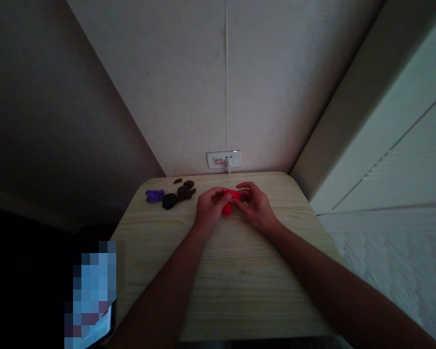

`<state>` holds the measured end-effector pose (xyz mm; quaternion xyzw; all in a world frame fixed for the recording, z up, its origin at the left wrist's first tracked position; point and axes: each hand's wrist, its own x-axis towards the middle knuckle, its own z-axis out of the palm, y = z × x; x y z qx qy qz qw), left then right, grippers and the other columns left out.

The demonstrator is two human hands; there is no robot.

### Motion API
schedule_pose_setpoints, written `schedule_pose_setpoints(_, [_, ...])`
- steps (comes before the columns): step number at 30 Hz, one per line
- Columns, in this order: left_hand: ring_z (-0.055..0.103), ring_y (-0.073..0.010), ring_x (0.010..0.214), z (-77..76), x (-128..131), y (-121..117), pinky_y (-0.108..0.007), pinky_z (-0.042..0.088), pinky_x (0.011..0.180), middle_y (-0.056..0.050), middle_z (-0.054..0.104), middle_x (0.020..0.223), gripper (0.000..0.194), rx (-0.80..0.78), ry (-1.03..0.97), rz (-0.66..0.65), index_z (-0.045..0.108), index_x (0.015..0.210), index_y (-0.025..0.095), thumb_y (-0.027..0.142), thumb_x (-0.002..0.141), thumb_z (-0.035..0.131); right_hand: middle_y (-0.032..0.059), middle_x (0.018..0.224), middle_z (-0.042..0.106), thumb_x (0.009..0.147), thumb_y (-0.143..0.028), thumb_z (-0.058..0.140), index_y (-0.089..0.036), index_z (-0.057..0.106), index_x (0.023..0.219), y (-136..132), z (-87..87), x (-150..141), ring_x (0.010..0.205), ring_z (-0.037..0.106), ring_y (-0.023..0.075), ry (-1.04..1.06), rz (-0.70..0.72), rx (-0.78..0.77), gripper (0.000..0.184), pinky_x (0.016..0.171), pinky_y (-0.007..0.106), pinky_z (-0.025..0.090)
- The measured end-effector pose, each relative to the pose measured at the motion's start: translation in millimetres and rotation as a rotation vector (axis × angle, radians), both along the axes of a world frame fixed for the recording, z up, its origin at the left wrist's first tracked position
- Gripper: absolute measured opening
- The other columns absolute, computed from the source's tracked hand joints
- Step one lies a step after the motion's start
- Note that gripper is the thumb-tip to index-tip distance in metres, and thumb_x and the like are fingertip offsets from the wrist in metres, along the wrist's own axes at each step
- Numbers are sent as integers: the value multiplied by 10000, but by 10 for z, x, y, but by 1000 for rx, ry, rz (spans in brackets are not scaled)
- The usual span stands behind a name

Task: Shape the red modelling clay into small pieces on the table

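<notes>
Between my two hands, over the far half of the wooden table, is a lump of soft red modelling clay (233,195). My left hand (212,206) closes on its left side, thumb pressed against the front. From the right, my right hand (255,206) pinches the same red clay with thumb and fingers. A part of the red clay hangs down below the fingertips; whether it touches the table I cannot tell. To the left lie a purple clay lump (154,195), a black clay lump (170,200) and dark brown clay pieces (184,193).
The light wooden table (232,281) has rounded far corners and meets the wall. A wall socket (224,159) with a plug and cable sits just behind it. At the lower left edge is a lit screen (100,329), partly pixelated. White quilted fabric (396,266) lies to the right.
</notes>
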<state>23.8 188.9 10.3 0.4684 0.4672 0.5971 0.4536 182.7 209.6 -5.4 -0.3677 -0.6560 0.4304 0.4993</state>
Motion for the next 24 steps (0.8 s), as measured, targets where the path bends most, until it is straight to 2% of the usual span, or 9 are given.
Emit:
schedule_pose_setpoints(4, [628,-127,587,-52,-18,30,-254,496,597,-36,733,729,266,-23,-70,-39,746,864,139,343,712,824,64,933,744,752,-485,824,-210,663,1022,3,28,13,833,702,202,9,1,-21,417,812,342,587])
schedule_pose_setpoints(8, [612,-121,552,-81,-25,37,-248,475,542,-35,720,706,275,-49,-176,-82,734,865,129,338,709,823,84,929,743,789,-513,784,-186,709,976,-26,103,5,831,689,217,-11,43,-55,384,817,355,571])
schedule_pose_setpoints(16, [550,-119,420,57,-36,-17,-243,396,391,-21,671,619,335,-133,-341,-226,674,827,116,341,662,859,37,821,734,796,-527,757,-177,742,912,-40,143,-60,766,643,182,110,131,-159,369,746,300,515])
schedule_pose_setpoints(20, [547,-101,433,92,-26,-27,-219,391,388,-14,668,633,334,-157,-391,-226,649,814,127,315,649,871,15,768,715,812,-521,749,-179,752,891,-29,133,-39,690,604,152,140,151,-192,351,673,278,487])
schedule_pose_setpoints(24, [574,-100,475,55,12,-38,-223,437,437,-6,707,738,386,-107,-299,-206,668,1003,167,323,700,849,24,781,740,743,-517,817,-189,740,873,-1,108,-22,702,644,165,201,125,-212,361,711,301,527])
